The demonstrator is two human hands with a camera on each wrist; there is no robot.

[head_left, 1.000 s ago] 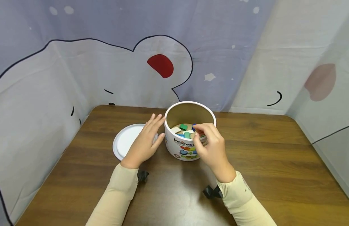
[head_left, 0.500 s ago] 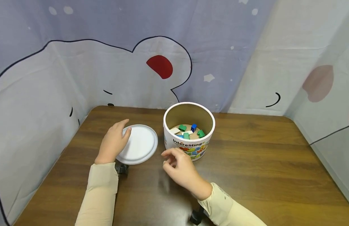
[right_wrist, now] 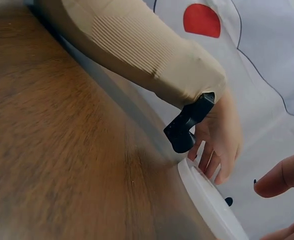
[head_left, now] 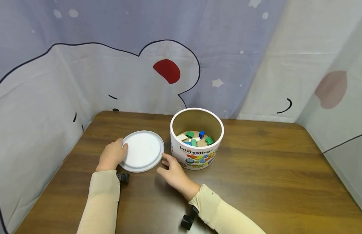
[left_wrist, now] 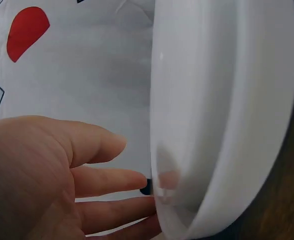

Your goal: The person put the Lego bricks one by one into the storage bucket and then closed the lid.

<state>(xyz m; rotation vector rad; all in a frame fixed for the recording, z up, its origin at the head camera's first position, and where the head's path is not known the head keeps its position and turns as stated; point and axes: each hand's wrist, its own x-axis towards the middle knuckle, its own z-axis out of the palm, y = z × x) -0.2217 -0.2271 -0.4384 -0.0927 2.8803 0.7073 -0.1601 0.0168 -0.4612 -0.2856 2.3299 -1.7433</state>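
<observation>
A round white lid lies flat on the table. At its left edge is my left hand; in the left wrist view its fingertips reach right to the rim, thumb apart from it. My right hand hovers by the lid's lower right side, thumb and fingers spread with nothing between them. Right of the lid stands a white printed bucket, its top uncovered. Inside it are several toy bricks, among them a blue brick, a green brick and a cream brick.
The wooden table extends widely to the right of the bucket. A patterned cloth hangs behind it and along both sides. Each wrist carries a black mount, such as the right wrist mount.
Both hands have come away from the bucket. The left hand went left, then down to the lid's left edge; the right hand moved left and down toward the lid's right side.
</observation>
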